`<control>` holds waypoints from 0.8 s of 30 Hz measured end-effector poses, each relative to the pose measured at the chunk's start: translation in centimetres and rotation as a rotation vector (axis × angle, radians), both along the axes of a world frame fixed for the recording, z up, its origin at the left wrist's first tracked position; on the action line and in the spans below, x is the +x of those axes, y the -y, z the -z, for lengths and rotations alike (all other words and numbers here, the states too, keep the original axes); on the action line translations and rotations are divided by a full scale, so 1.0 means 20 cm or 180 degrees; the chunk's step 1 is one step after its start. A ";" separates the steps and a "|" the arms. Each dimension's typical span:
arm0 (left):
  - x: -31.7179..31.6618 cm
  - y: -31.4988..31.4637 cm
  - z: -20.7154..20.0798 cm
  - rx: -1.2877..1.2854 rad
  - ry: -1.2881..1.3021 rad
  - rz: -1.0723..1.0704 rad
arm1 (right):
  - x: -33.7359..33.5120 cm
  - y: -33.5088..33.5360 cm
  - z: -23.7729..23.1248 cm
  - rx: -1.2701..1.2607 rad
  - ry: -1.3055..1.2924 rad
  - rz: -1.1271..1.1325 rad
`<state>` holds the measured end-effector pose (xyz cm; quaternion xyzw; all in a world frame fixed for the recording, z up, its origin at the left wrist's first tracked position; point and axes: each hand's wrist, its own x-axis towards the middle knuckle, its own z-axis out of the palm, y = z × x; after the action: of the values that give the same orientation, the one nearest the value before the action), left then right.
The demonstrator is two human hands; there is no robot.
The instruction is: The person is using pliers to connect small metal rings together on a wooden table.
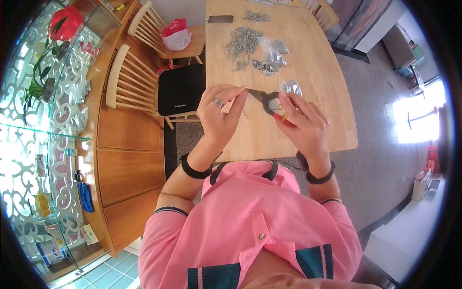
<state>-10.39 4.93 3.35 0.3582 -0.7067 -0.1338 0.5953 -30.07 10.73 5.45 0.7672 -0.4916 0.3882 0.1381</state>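
Pliers with red handles in a two-handed hold, as I view them from afar through the head camera. The right hand is closed on the handles; the dark jaws point leftward out of this grip. At their tip, the left hand, wearing a ring, is pinched closed, thumb against forefinger; I cannot tell whether a small piece lies between. Just beyond the right-hand grip, a clear packet rests on the wooden table. Farther out from the grip I note dark small parts, a clear bag and a large heap of small metal pieces; farthest are a smaller heap and, to its left, a dark phone-like slab. Left of the left-hand grip stands a chair with a black seat.
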 end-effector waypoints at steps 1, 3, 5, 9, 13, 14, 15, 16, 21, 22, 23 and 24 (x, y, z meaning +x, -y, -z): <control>0.00 0.00 0.00 -0.0006 -0.0003 -0.0009 | 0.01 0.00 0.00 -0.0006 -0.0003 -0.0009; -0.01 0.01 0.01 -0.0104 -0.0061 -0.0095 | 0.03 0.00 0.02 0.0002 0.0149 0.0064; -0.01 0.02 0.02 -0.0113 -0.0073 -0.0122 | 0.04 0.00 0.03 0.0056 0.0229 0.0073; -0.01 0.03 0.03 -0.0130 -0.0083 -0.0127 | 0.05 0.01 0.05 0.0160 0.0388 0.0036; 0.01 0.05 0.03 0.0113 -0.0027 0.0060 | 0.02 0.03 0.07 0.0109 0.0385 -0.0031; 0.02 0.07 0.04 0.0042 0.0127 0.0163 | 0.00 0.04 0.07 0.0075 0.0364 -0.0010; 0.03 0.08 0.04 -0.0028 0.0280 0.0265 | -0.01 0.05 0.08 0.0042 0.0343 0.0012; 0.04 0.07 0.03 -0.0024 0.0281 0.0261 | -0.03 0.05 0.08 0.0045 0.0343 0.0008; 0.04 0.03 0.00 0.1758 -0.0601 0.0781 | -0.06 0.08 0.05 -0.0069 -0.0100 0.0008; 0.04 0.02 -0.02 0.1763 -0.0598 0.0776 | -0.07 0.09 0.05 -0.0064 -0.0096 0.0005; 0.04 0.01 -0.05 0.2058 -0.0751 0.0881 | -0.07 0.10 0.05 -0.0154 -0.0401 0.0043; 0.05 0.01 -0.07 0.2354 -0.0903 0.0985 | -0.08 0.11 0.05 -0.0242 -0.0705 0.0081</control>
<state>-9.47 4.75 4.71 0.4154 -0.5676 -0.5140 0.4910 -31.61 8.59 4.52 0.7933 -0.4679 0.3176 0.2255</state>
